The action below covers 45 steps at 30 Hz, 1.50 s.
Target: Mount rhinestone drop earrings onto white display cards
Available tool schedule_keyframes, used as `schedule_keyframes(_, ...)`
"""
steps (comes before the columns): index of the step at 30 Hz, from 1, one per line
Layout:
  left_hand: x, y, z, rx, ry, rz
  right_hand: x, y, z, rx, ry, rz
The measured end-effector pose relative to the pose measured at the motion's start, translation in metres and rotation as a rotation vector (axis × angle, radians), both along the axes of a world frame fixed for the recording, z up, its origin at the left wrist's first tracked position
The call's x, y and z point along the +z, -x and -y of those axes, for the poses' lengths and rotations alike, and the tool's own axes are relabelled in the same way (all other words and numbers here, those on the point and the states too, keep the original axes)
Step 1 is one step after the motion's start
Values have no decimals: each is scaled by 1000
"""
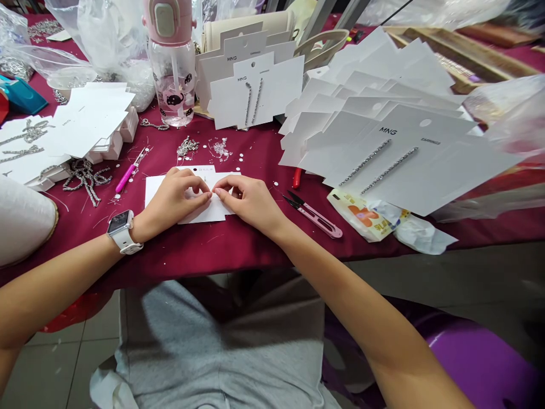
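Both my hands meet over a white earring card lying on the dark red tablecloth. The thumb and index finger of my left hand are pinched together at the card's middle. Just opposite, my right hand pinches too, its fingertips touching or nearly touching the left ones. Whatever sits between the fingertips is too small to make out. Beyond the card lie a small pile of silvery earring pieces and a heap of tiny clear bits.
Thread snips lie right of my hands, a pink seam ripper left. A water bottle stands behind. Carded earrings are stacked at right, blank cards at left. Silver chains and a tissue pack lie nearby.
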State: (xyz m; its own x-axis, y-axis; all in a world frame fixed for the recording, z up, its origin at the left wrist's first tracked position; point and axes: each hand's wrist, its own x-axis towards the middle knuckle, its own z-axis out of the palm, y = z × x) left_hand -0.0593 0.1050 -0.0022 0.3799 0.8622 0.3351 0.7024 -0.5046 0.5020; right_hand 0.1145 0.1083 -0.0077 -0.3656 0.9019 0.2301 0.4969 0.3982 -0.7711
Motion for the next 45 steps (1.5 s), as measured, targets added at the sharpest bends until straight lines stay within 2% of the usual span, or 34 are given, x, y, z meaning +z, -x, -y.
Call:
schedule_keyframes(9, 0, 1, -2, 9, 51, -2, -3, 4, 7, -34, -107, 118)
schedule_keyframes(22, -3, 0, -1, 10, 35, -65, 0, 10, 8, -102, 25, 76)
schedule_keyframes(30, -7, 1, -5, -14, 18, -40, -1, 8, 3, -63, 149, 115)
schedule_keyframes(35, -7, 2, -6, -27, 33, -5, -2, 8, 1, -37, 165, 121)
schedule_keyframes(40, -3, 2, -6, -21, 97, 9, 0, 9, 4, -69, 163, 124)
schedule_keyframes(45, -2, 1, -6, -11, 127, -7, 0, 12, 6, -105, 78, 174)
